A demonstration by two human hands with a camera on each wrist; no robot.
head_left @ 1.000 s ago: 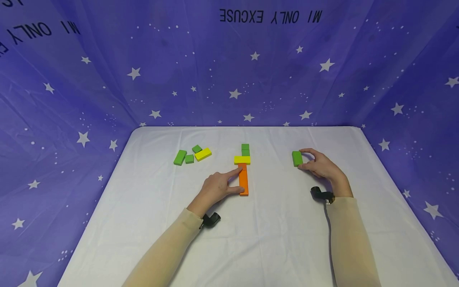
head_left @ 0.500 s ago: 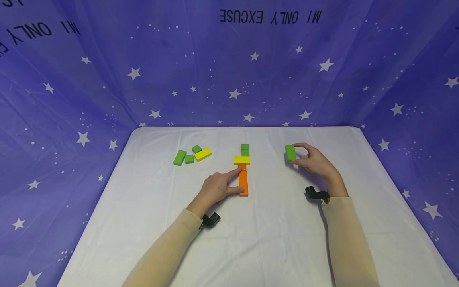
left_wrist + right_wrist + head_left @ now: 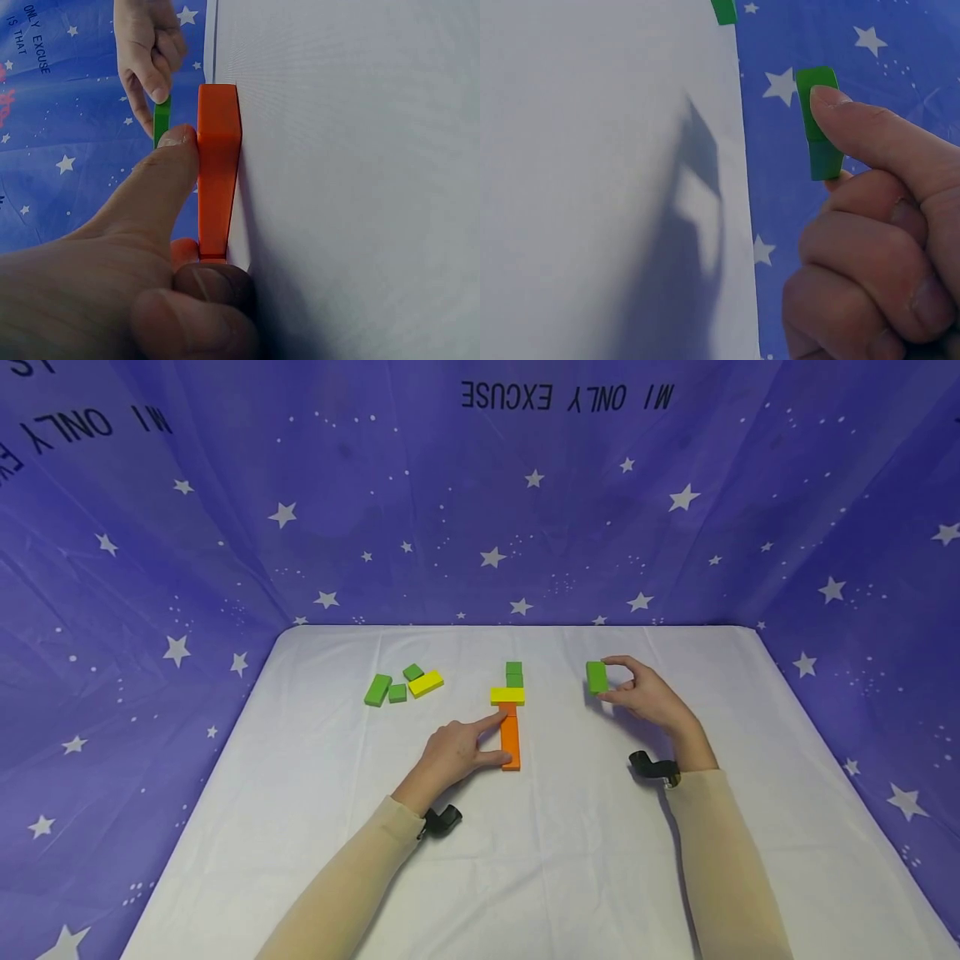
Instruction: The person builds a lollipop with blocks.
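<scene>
In the head view, a line of flat blocks runs up the middle of the white table. A long orange block (image 3: pixel 510 739) lies nearest, then a short orange block (image 3: pixel 507 709), a yellow block (image 3: pixel 507 697) set crosswise, and two small green blocks (image 3: pixel 513 674). My left hand (image 3: pixel 453 750) touches the orange pieces from above, thumb near the long block's front end and forefinger by the short one. Right of the line, my right hand (image 3: pixel 651 695) pinches a green rectangular block (image 3: pixel 596 677) between thumb and finger; its shadow falls apart from it on the cloth.
To the left lie loose blocks: a green rectangular one (image 3: pixel 378 690), two small green ones (image 3: pixel 397 693) and a yellow one (image 3: pixel 426 684). A purple star-printed curtain (image 3: pixel 491 518) rises behind the table's back edge. Each wrist bears a black camera (image 3: pixel 442 820).
My right hand has carried the green rectangular block leftward and slightly farther back, toward the line of blocks. The left hand and the blocks beneath it stay put.
</scene>
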